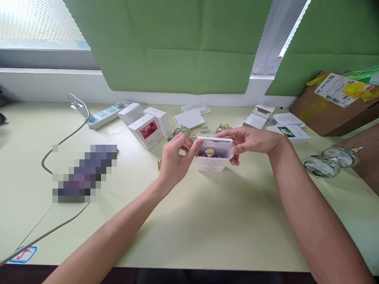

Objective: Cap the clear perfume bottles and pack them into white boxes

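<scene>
A small white carton stands on the pale green table with its top open. Inside it shows the gold cap of a bottle. My left hand pinches the carton's left flap between thumb and fingers. My right hand grips the carton's right side and holds its back flap up. Both hands are closed on the carton.
Closed white boxes and a power strip lie behind on the left. Flat cartons and a cardboard parcel sit at the right. Glass bottles lie near the right edge. A cable and a blurred object are at left.
</scene>
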A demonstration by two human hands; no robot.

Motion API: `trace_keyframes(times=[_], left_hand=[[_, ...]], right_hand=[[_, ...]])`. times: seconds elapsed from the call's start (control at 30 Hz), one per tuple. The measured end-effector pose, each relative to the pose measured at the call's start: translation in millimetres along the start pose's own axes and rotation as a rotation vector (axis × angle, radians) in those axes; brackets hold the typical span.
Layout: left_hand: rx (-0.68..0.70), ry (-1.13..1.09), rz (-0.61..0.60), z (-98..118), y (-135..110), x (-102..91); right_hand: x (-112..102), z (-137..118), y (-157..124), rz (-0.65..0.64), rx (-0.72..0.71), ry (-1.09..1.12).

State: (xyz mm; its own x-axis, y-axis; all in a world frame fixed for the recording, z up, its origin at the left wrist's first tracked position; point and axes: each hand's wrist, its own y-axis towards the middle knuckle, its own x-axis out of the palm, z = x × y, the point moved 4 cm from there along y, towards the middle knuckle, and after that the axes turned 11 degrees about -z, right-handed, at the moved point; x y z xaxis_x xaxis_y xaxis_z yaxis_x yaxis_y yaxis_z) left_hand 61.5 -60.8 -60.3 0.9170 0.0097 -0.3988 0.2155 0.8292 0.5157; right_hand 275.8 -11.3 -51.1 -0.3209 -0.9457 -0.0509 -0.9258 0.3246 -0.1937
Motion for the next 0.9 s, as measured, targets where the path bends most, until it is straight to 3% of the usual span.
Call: trace_keyframes(times=[0.3, 0.47, 0.67, 0.9], left_hand=[[-0.065, 0.069, 0.047, -1, 9, 1.7], [0.168, 0.114, -0.039, -3, 0, 6.1], [0.527, 0.601, 0.036, 8, -21, 12.0], [0.601, 0.765, -0.157, 21, -20, 30.7]], right_hand=[[4, 0, 8, 0.047, 0.127, 0.005], [8, -2, 11, -0.014, 0.151, 0.033], [7, 1, 12, -0.013, 0.141, 0.069], [13, -15, 4, -0.016, 0.129, -0.074]])
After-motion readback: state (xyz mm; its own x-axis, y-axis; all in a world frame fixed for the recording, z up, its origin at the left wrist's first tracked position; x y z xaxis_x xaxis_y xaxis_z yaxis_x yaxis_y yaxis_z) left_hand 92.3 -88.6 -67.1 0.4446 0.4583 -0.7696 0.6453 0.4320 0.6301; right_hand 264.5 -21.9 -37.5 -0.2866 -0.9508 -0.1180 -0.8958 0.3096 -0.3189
